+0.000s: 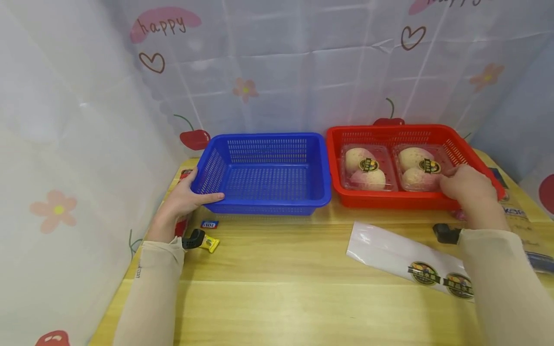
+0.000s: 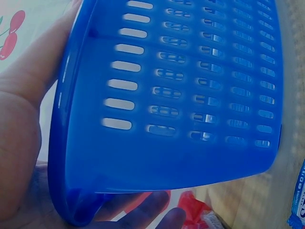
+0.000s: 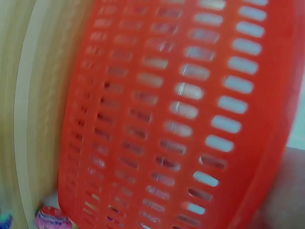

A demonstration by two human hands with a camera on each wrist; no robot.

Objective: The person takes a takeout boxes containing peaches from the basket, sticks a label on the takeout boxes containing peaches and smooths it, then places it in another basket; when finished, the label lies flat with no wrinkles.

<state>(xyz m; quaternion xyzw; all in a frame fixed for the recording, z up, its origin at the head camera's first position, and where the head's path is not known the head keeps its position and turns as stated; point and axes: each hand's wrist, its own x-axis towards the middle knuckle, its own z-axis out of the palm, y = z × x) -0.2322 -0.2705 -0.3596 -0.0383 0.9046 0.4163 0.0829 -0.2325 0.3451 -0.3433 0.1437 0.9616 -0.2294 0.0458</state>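
Two baskets sit side by side at twelve o'clock on the desk (image 1: 277, 269) in the head view. The left hand (image 1: 187, 198) clasps the blue basket (image 1: 264, 172) at its nine o'clock corner. The right hand (image 1: 469, 187) rests over the red basket (image 1: 346, 139) at its four o'clock rim, fingers bent on a clear fruit pack (image 1: 417, 168).

Left wrist view: the thumb and fingers wrap the blue basket's (image 2: 190, 95) wall.

Right wrist view: the red basket's (image 3: 181, 119) slotted wall fills the frame; I cannot tell the grip there.

- Blue slotted plastic basket (image 1: 268, 175), gripped by left hand (image 1: 186, 199).
- Red slotted plastic basket (image 1: 407, 139), under right hand (image 1: 469, 187).
- Pink-cream fruit in clear packs (image 1: 368, 168), black-yellow labels.
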